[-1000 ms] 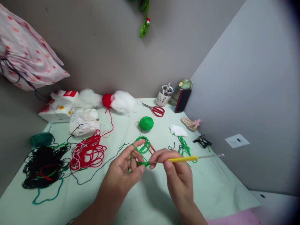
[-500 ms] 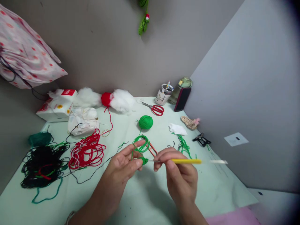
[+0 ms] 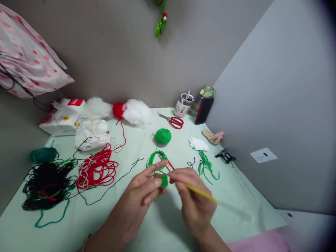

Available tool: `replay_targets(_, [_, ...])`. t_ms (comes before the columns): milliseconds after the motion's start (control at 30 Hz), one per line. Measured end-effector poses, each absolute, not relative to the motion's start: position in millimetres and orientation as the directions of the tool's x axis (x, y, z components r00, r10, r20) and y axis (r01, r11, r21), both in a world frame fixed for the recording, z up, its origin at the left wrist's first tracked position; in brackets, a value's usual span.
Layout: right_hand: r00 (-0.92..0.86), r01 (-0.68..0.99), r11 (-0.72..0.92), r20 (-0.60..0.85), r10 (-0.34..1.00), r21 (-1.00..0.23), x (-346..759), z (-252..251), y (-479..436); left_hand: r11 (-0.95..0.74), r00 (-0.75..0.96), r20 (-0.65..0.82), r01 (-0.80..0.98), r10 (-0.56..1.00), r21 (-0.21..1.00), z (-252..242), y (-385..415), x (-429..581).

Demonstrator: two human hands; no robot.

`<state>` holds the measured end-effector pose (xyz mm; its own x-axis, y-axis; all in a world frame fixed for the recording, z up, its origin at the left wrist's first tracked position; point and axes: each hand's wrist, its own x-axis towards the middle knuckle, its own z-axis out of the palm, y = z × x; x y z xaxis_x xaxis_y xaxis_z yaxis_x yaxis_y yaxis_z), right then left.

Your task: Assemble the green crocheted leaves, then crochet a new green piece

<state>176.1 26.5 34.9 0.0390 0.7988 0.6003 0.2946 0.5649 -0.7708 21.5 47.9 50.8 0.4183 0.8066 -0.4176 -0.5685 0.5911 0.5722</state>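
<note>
Between the thumb and fingers of my left hand [image 3: 145, 185] is a small green crochet piece [image 3: 164, 181], with green yarn running over the raised index finger. My right hand [image 3: 195, 199] grips a crochet hook [image 3: 201, 192] by its yellow handle; the handle slants down to the right and its far end is blurred. The hook's tip meets the top of the crochet piece, partly hidden by my fingers. Just beyond my hands lie loose loops of green yarn [image 3: 152, 156], and behind them a green yarn ball [image 3: 163, 136].
Red-handled scissors [image 3: 175, 122], a pen cup [image 3: 183, 105] and a phone [image 3: 204, 110] are at the back. Tangled red yarn [image 3: 98, 171] and black yarn [image 3: 47, 185] lie left, near white stuffing [image 3: 136, 112]. Green yarn scraps [image 3: 206, 164] and a black clip [image 3: 225, 156] lie right.
The hook has swung from nearly level to slanting down rightward as my right hand moved slightly left and turned. The crochet piece now stands more upright and shows more of itself in my left hand.
</note>
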Motion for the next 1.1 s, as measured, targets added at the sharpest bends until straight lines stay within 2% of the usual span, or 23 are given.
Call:
replay_targets(67, [0.115, 0.032, 0.466, 0.466, 0.877, -0.884, 176.9, 39.5, 33.4, 0.571, 0.394, -0.413, -0.584, 0.821, 0.577, 52.2, 50.3, 18.7])
replay_targets(133, [0.086, -0.147, 0.381, 0.372, 0.924, -0.913, 175.5, 42.5, 38.9, 0.535, 0.376, -0.382, -0.560, 0.844, 0.632, 51.6, 50.3, 17.5])
replay_targets(233, [0.030, -0.153, 0.345, 0.344, 0.938, -0.926, 172.4, 41.7, 41.6, 0.493, 0.386, -0.325, -0.507, 0.863, 0.707, 48.1, 47.4, 19.1])
replay_targets(333, [0.038, -0.151, 0.284, 0.281, 0.959, -0.947, 173.3, 37.7, 40.8, 0.472, 0.392, -0.295, -0.504, 0.871, 0.723, 45.4, 45.8, 21.1])
replay_targets(433, [0.042, -0.239, 0.212, 0.209, 0.977, -0.947, 176.6, 36.1, 41.2, 0.463, 0.368, -0.308, -0.483, 0.878, 0.743, 45.6, 46.3, 20.1])
replay_targets(567, [0.036, -0.282, 0.226, 0.225, 0.974, -0.933, 177.8, 39.5, 40.9, 0.453, 0.303, -0.347, -0.438, 0.888, 0.776, 47.1, 46.8, 16.6])
replay_targets(667, [0.029, -0.176, 0.280, 0.279, 0.960, -0.944, 177.4, 42.9, 36.8, 0.416, 0.280, -0.324, -0.398, 0.904, 0.818, 45.8, 47.0, 15.1])
replay_targets(767, [-0.011, 0.069, 0.418, 0.418, 0.908, -0.906, 177.5, 44.7, 31.9, 0.329, 0.207, -0.273, -0.325, 0.939, 0.886, 41.3, 47.0, 15.4])
replay_targets(833, [-0.107, 0.262, 0.552, 0.544, 0.832, -0.792, 177.1, 44.3, 29.6, 0.257, 0.119, -0.233, -0.259, 0.965, 0.931, 38.4, 45.9, 16.7])
replay_targets(900, [-0.208, 0.462, 0.655, 0.644, 0.736, -0.598, 176.2, 42.1, 27.8, 0.233, 0.060, -0.225, -0.222, 0.973, 0.947, 37.7, 43.6, 18.5])
replay_targets(967, [-0.262, 0.614, 0.669, 0.691, 0.673, -0.419, 175.4, 38.9, 25.8, 0.291, 0.083, -0.279, -0.291, 0.957, 0.911, 40.5, 41.5, 20.3])
replay_targets(1000, [-0.259, 0.654, 0.656, 0.703, 0.662, -0.377, 175.2, 37.5, 24.7, 0.352, 0.144, -0.321, -0.360, 0.936, 0.864, 42.9, 41.1, 21.0])
replay_targets(1033, [-0.239, 0.660, 0.645, 0.706, 0.667, -0.386, 175.4, 36.6, 23.9, 0.420, 0.226, -0.355, -0.433, 0.907, 0.798, 45.7, 41.3, 21.4])
replay_targets(1100, [-0.124, 0.548, 0.617, 0.675, 0.727, -0.564, 176.3, 36.9, 23.7, 0.532, 0.365, -0.389, -0.526, 0.846, 0.663, 51.4, 43.2, 20.9])
